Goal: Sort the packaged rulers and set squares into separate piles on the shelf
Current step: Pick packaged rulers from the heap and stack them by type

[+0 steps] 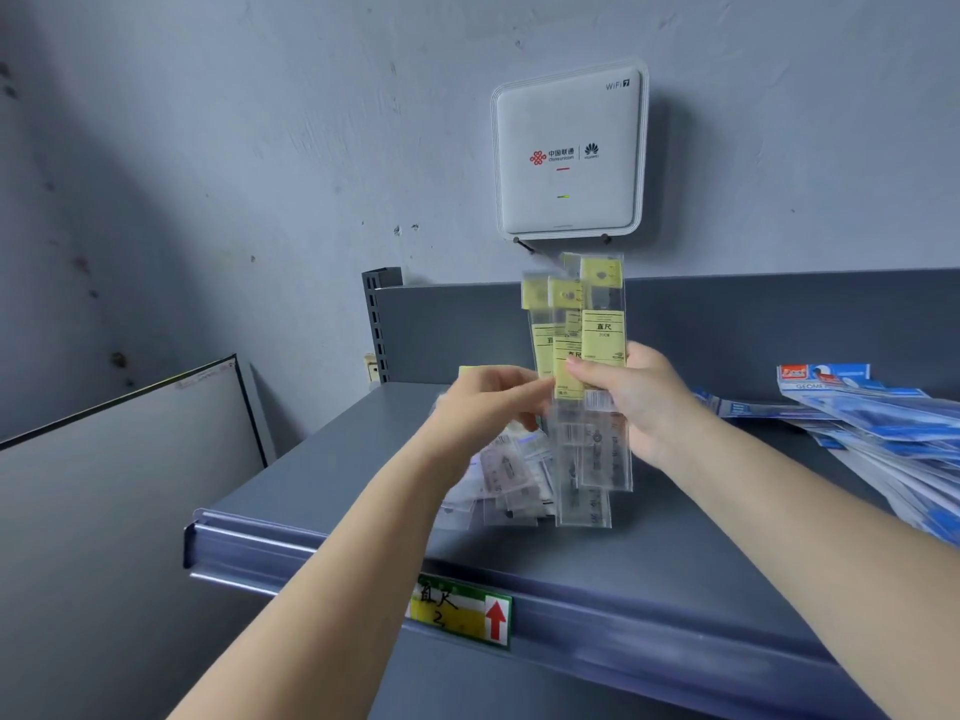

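A person's two bare forearms reach forward over a dark grey metal shelf (332, 475) set against a grey-blue wall. The right hand (631, 400) holds a fanned bunch of long clear plastic sleeves with pale yellow header cards, the packaged rulers (587, 366), upright above the shelf, thumb pressed across the front and fingers closed behind them. The left hand (491, 402) comes in from the left with its fingertips touching the left edge of that bunch; it looks slightly blurred, and whether it is pinching a sleeve cannot be told. Beneath the hands, a loose heap of more clear packaged rulers (511, 478) lies flat on the shelf near its front edge. Well apart, at the right end of the shelf, sits a slanted stack of blue and white packages with printed headers, the set squares (883, 433). On the shelf's front rail, a green and yellow price label with handwritten characters and a red upward arrow (460, 610) is clipped in. On the wall above hangs a white square WiFi router (569, 153) with logos. At the left, a pale framed board (130, 433) leans by the wall.
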A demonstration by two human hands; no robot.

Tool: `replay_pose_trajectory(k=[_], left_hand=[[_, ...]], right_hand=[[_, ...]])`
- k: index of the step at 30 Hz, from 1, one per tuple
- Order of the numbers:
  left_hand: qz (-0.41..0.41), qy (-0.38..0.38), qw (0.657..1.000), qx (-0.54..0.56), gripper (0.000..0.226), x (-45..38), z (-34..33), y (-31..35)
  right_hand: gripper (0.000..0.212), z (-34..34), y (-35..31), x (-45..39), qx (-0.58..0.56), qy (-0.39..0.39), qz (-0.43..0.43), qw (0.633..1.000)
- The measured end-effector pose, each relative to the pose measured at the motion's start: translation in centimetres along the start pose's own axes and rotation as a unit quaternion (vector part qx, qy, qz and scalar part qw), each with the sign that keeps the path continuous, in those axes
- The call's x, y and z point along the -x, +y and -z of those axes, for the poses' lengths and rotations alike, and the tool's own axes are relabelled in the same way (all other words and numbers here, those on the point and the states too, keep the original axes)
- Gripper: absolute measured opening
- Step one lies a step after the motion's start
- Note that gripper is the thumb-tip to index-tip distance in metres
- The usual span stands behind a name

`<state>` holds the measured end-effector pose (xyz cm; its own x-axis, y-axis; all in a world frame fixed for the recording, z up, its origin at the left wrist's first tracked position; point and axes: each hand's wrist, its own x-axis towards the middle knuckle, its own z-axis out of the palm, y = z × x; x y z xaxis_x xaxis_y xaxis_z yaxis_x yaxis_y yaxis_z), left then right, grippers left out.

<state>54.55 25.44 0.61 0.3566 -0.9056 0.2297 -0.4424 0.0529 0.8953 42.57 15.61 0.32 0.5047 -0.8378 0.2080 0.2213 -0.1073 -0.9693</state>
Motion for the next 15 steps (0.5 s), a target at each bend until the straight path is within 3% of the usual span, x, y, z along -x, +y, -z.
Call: replay_pose_trajectory(k=[10,15], left_hand=[[0.033,0.079,0.984,0.154,0.01,-0.5,1.3,-0.8],[0.045,0.122,0.981,0.146,0.008,-0.9,3.6,-1.5]], right_hand=[[0.02,1.2,-1.2,-0.9,-0.026,0.011,-0.022,0.999],[0.016,0.8,-1.8,-1.2,-0.035,0.005,-0.017,0.999]])
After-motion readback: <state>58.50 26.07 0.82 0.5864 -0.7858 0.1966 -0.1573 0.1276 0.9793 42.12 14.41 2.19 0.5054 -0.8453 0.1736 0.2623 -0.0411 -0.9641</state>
